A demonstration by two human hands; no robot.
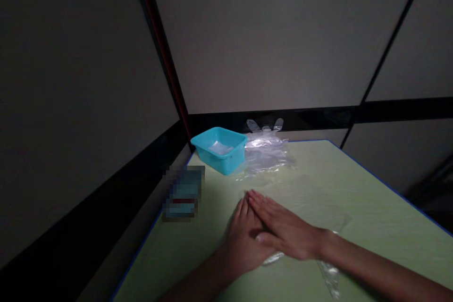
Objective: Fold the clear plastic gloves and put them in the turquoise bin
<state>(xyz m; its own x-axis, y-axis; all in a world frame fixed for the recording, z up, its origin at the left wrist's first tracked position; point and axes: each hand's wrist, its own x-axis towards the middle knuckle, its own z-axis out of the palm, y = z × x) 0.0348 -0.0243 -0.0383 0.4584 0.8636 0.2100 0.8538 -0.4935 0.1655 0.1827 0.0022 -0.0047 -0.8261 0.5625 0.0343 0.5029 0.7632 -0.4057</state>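
My left hand (247, 240) lies flat on the table near its front, fingers stretched out and pointing away from me. My right hand (286, 229) reaches in from the right, also flat with straight fingers. Its fingertips meet those of the left, and its thumb rests against the left hand. From beneath the two hands peeks a bit of clear crinkled plastic (273, 258); the rest of that piece is hidden. Another thin transparent plastic piece (331, 276) lies partly under my right forearm.
Farther back stands a turquoise basin (236, 158) with something clear and flat inside. Beside it is a pile of clear plastic disposable gloves (265, 153), finger shapes sticking up. A blurred-out item (182, 193) lies at the left edge of the pale green table (368, 198). Walls border the left and back.
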